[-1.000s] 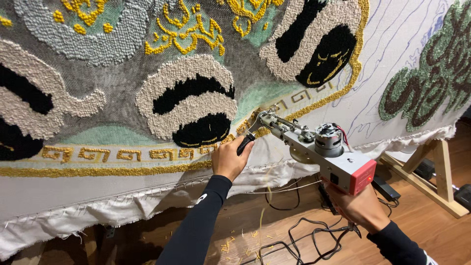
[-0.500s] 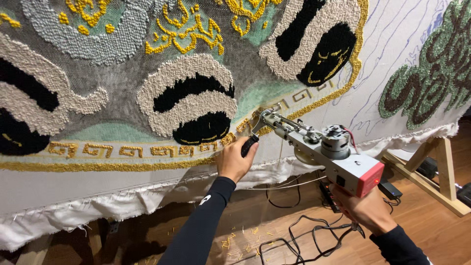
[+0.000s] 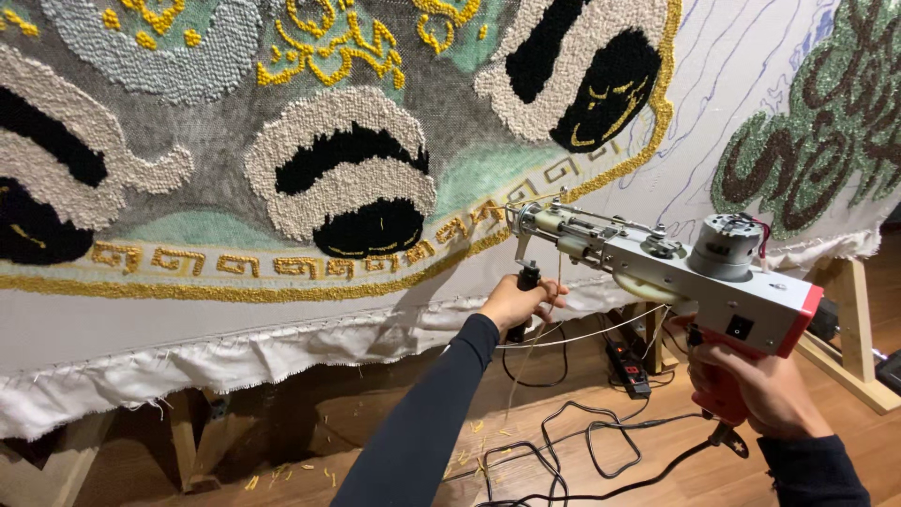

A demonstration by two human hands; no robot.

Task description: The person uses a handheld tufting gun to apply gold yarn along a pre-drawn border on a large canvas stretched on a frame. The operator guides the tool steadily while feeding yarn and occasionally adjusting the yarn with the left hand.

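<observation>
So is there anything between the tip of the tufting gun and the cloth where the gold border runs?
Nothing visible. The tufting gun points its tip at the stretched cloth beside the gold border, with no object between. The left hand grips the front handle below the tip, and the right hand holds the red rear grip, both off that line.

I see the tufting gun [image 3: 657, 268] held before the stretched tufting cloth [image 3: 375, 310], its needle end touching the cloth just right of centre. My left hand [image 3: 516, 302] sits on the front handle [image 3: 526, 282] below that end — my right hand [image 3: 760, 390] on the rear grip, lower right. Under the cloth's hanging hem lies the floor [image 3: 657, 479], with cables [image 3: 563, 451] and a power strip [image 3: 624, 366] on it. A wooden frame leg [image 3: 859, 329] stands at far right, beside the cloth's edge.
</observation>
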